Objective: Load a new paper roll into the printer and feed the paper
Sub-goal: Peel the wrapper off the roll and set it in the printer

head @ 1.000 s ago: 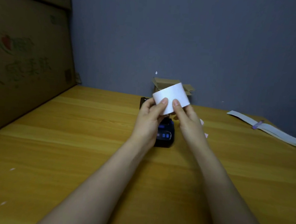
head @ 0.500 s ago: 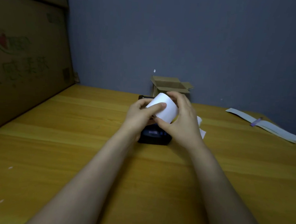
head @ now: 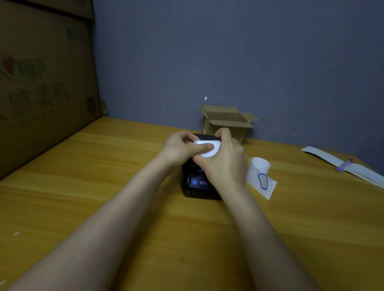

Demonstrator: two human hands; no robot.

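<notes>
Fingers of both hands close around the paper roll (head: 206,149): the left hand (head: 179,150) curls over it from the left with the thumb laid across its near face, and the right hand (head: 225,162) wraps it from the right and from behind, fingertips reaching over the far edge. The roll sits low between them, right at the top of the printer (head: 198,182), over what is probably the open paper bay; whether it is already seated in there cannot be told, since the hands hide the bay.

The printer's dark body stands on the wooden table (head: 92,195), its blue-lit front panel facing the person. Just to its right lies a curled paper strip (head: 261,176) with a blue outline on it, touching neither hand. Behind stands a small open cardboard box (head: 227,123), and far right a flat stack of paper (head: 355,169).

By the look of it, the task is about midway: the roll is at the bay, being pressed or settled in. Left to do, it seems, are drawing the free end out, shutting the lid and feeding the paper.
</notes>
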